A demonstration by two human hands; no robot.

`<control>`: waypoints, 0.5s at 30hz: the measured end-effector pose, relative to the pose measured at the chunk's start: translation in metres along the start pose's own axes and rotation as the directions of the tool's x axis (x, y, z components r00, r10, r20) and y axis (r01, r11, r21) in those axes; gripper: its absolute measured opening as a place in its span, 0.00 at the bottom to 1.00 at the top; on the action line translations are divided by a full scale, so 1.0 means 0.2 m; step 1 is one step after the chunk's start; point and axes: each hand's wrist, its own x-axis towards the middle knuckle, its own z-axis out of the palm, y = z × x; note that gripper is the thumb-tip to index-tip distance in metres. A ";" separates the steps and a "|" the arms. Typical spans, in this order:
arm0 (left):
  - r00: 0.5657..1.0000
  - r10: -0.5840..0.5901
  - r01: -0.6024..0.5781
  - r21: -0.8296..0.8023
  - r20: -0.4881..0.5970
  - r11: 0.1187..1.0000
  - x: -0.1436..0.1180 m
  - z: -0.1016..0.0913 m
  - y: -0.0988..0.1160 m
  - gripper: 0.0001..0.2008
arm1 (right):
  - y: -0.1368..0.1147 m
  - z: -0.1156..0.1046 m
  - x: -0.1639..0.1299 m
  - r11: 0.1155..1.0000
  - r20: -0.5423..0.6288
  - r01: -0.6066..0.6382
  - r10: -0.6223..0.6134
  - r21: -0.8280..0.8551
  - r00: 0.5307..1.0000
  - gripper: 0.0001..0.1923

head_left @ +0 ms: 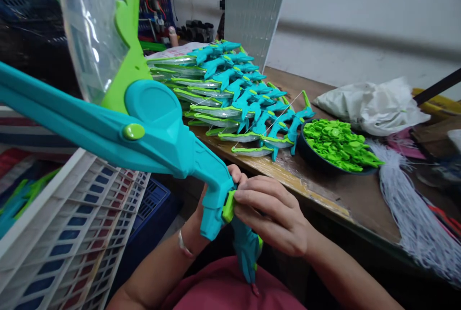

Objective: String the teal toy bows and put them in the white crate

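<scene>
Right hand — fingers pinched on a small green trigger at the grip of a teal toy bow. Left hand sits behind the grip, mostly hidden; its fingers look wrapped around the handle, thumb tip showing above. The bow is held close over the lap, in front of the tabletop, its long arm running up to the left and out of the picture.

Judged hollow moulded plastic: light, stiff, a little slick. The thick grip is the sound place to hold; the clear blade with its green edge looks thin and likely to flex or scuff.

Outward — a fanned pile of finished bows on the tabletop, a dark bowl of green pieces, white strings, a crumpled white bag. White grid trays at lower left.

The lower end of the grip is lost against the red shirt; how the trigger seats cannot be made out.
</scene>
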 end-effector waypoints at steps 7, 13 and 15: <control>0.999 0.007 -0.004 -0.044 0.047 0.999 0.02 -0.05 -0.04 0.13 | -0.01 0.01 -0.01 0.998 -0.023 -0.060 0.060 0.002 0.998 0.09; 1.000 0.016 -0.015 -0.044 0.010 0.999 0.01 -0.06 -0.04 0.11 | -0.04 0.00 0.01 0.994 -0.007 -0.101 0.101 -0.040 0.995 0.10; 0.999 0.052 -0.051 -0.055 0.006 0.997 0.01 -0.06 -0.04 0.13 | -0.06 0.00 0.03 0.991 -0.024 -0.117 0.115 -0.065 0.993 0.10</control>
